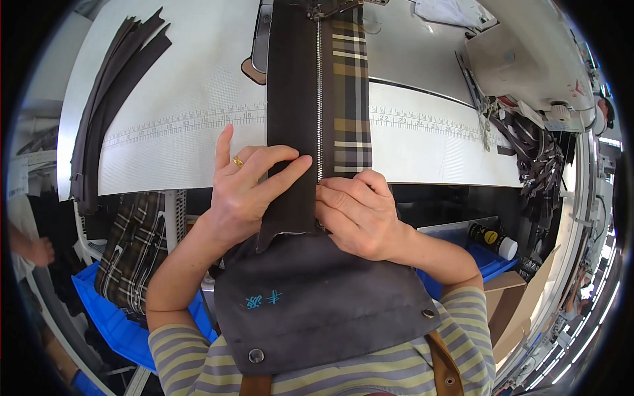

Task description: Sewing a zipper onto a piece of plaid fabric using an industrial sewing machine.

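A long zipper [319, 99] with metal teeth runs toward me from the sewing machine's presser foot [317, 12]. On its left side lies a dark brown fabric strip [290, 86], on its right a plaid fabric strip [351, 99]. My left hand [254, 175] rests on the dark strip, thumb and forefinger pinched near the zipper, little finger raised; a ring is on one finger. Close beside it, my right hand [360, 211] is closed round the near end of the zipper and the plaid strip. Its fingertips are partly hidden.
Dark fabric strips [119, 99] lie at the table's left. The machine body [528, 63] stands right, with tweezers [469, 79] and a bundle of zippers [535, 152] near it. Below the edge are blue bins [115, 330], plaid cloth [132, 251] and a cardboard box [522, 307].
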`<state>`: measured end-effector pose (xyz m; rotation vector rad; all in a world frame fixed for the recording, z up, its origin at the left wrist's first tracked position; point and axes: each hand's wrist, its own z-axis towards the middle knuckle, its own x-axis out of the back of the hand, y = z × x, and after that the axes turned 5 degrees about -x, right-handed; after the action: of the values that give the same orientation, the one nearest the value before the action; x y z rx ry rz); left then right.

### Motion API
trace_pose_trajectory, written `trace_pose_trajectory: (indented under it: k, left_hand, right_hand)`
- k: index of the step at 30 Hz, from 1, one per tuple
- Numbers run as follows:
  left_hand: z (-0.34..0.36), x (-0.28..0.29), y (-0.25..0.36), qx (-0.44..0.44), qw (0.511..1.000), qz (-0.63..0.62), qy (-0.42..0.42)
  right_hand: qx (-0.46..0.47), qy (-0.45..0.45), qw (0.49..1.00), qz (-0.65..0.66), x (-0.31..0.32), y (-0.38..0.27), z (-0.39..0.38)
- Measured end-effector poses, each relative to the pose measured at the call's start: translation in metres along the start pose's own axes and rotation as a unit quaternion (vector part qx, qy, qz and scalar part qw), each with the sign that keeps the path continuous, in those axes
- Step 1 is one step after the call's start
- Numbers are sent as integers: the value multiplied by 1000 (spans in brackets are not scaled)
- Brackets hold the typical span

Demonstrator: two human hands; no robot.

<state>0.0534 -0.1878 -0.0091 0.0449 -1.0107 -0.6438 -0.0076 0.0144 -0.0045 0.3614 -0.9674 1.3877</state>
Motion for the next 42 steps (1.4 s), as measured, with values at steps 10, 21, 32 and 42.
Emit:
trace_pose_trajectory:
  k: [10, 21, 32, 42]
  left_hand:
    - [6, 11, 4, 7, 998, 9, -57]
    - [18, 33, -13, -46, 985, -39, -159]
    - [96, -15, -103, 25, 990, 93, -103]
    - [99, -16, -97, 10, 992, 102, -75]
  right_hand:
    - [-6, -27, 990, 141, 27, 7, 10]
    - [-33, -118, 993, 0, 14, 26, 10]
    - [-25, -125, 992, -20, 18, 24, 7]
    - [-29, -130, 991, 17, 17, 35, 15]
